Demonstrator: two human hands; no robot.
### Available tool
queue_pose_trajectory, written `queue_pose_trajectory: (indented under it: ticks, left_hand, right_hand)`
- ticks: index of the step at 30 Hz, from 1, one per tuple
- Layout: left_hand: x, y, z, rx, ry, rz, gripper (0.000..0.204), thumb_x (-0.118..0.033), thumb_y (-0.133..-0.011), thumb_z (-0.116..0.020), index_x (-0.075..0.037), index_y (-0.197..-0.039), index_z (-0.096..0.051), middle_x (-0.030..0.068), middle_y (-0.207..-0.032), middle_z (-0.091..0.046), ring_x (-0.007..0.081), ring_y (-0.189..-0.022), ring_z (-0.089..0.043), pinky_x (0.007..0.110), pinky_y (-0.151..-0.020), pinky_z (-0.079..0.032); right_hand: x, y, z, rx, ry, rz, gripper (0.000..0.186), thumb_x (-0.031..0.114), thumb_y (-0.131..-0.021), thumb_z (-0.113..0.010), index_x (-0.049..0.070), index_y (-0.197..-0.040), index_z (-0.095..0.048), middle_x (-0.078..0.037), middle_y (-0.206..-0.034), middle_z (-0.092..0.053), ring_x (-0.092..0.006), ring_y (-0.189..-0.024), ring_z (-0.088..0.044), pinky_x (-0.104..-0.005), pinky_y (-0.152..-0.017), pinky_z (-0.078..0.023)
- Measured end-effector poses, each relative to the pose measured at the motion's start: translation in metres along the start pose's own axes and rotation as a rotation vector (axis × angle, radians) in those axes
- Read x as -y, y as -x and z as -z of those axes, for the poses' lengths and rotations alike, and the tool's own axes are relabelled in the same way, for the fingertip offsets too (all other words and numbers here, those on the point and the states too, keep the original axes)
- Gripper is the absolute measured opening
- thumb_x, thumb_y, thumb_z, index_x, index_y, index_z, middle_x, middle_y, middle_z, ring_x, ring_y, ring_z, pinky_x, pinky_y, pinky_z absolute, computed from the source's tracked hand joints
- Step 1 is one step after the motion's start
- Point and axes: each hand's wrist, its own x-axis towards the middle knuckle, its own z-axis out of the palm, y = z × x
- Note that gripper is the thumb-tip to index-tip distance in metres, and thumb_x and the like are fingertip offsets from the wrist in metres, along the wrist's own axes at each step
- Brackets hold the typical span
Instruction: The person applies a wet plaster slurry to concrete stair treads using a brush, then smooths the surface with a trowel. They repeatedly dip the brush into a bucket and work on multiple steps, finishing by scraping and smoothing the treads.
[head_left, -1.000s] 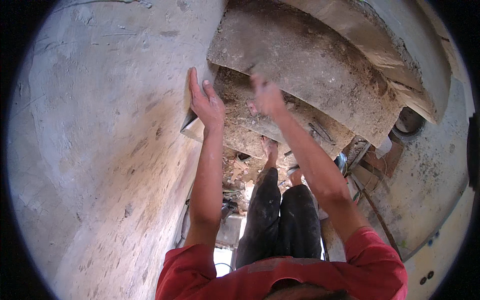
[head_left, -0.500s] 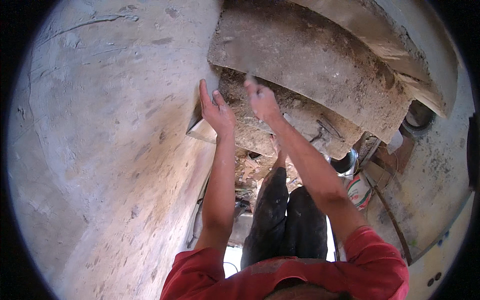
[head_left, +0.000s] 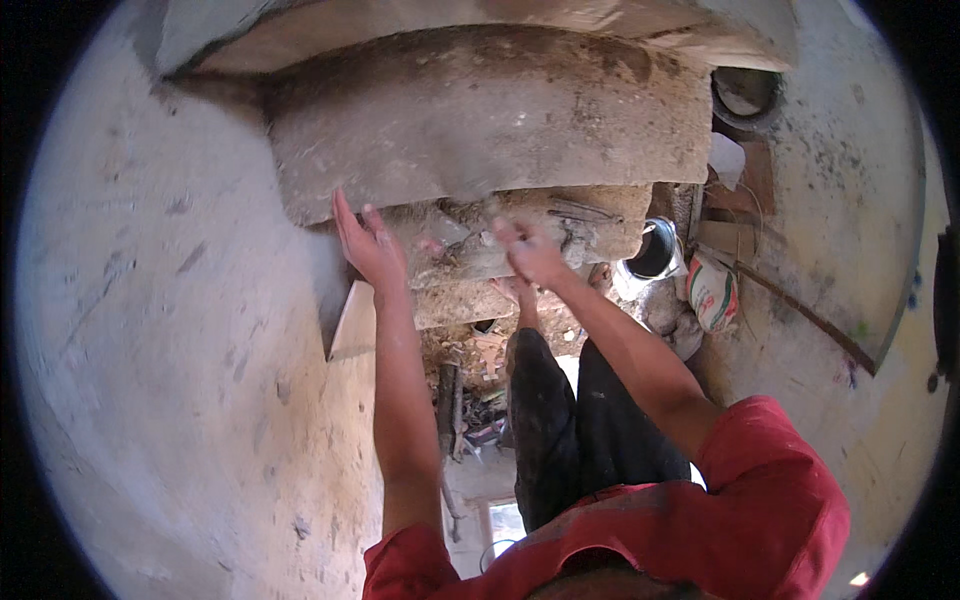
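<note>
My left hand (head_left: 374, 252) is held up with its fingers stretched out, nothing in it. It is beside the front left corner of a rough concrete step (head_left: 500, 110), close to the plastered wall (head_left: 200, 250) on the left. My right hand (head_left: 535, 256) is closed just below that step's front edge. Something greyish at its fingertips is smeared by motion, and I cannot make out what it is. Under the hands lies a lower step (head_left: 620, 205) with lumps of rubble and a thin dark metal piece (head_left: 585, 210) on it. My bare foot shows behind my right hand.
A bucket (head_left: 655, 250) with a dark inside stands right of the steps, near a white, red and green sack (head_left: 712, 292). Farther back is a black round tub (head_left: 746, 96). A long wooden strip (head_left: 810, 315) lies at the right. Debris (head_left: 490, 355) covers the ground below.
The view has turned, so the steps now lie more level across the picture. My left hand appears farther left and lower; my right hand stays closed, slightly lower and to the right.
</note>
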Motion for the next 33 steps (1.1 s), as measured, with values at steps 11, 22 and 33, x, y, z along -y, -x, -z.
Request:
queue_pose_trajectory:
  ticks: [11, 22, 33]
  left_hand:
    - [-0.006, -0.069, -0.117, 0.142, -0.322, -0.315, 0.054, -0.032, -0.104, -0.052, -0.007, -0.152, -0.048, 0.0145, -0.164, -0.040, 0.0356, -0.156, -0.028, 0.058, -0.128, -0.014]
    - [-0.009, -0.071, -0.120, 0.095, -0.333, -0.400, 0.056, -0.038, -0.107, -0.044, -0.004, -0.151, -0.047, 0.0171, -0.163, -0.040, 0.0362, -0.155, -0.030, 0.058, -0.127, -0.014]
    - [-0.011, -0.069, -0.118, 0.086, -0.342, -0.413, 0.056, -0.039, -0.107, -0.042, -0.003, -0.150, -0.048, 0.0181, -0.162, -0.041, 0.0382, -0.154, -0.031, 0.059, -0.126, -0.016]
  right_hand:
    - [-0.049, 0.011, 0.057, -0.121, 0.058, -0.011, 0.032, 0.024, -0.086, -0.077, 0.000, -0.105, -0.069, -0.008, -0.065, -0.065, -0.0184, -0.052, -0.060, -0.0373, -0.050, -0.046]
    - [0.004, 0.003, 0.063, -0.141, -0.061, -0.357, 0.036, 0.019, -0.084, -0.067, -0.007, -0.109, -0.065, -0.033, -0.092, -0.069, -0.0545, -0.090, -0.067, -0.0554, -0.080, -0.055]
    - [-0.012, -0.004, 0.030, -0.281, -0.284, -0.366, 0.030, 0.014, -0.082, -0.069, -0.002, -0.108, -0.069, -0.024, -0.089, -0.073, -0.0373, -0.083, -0.071, -0.0445, -0.077, -0.055]
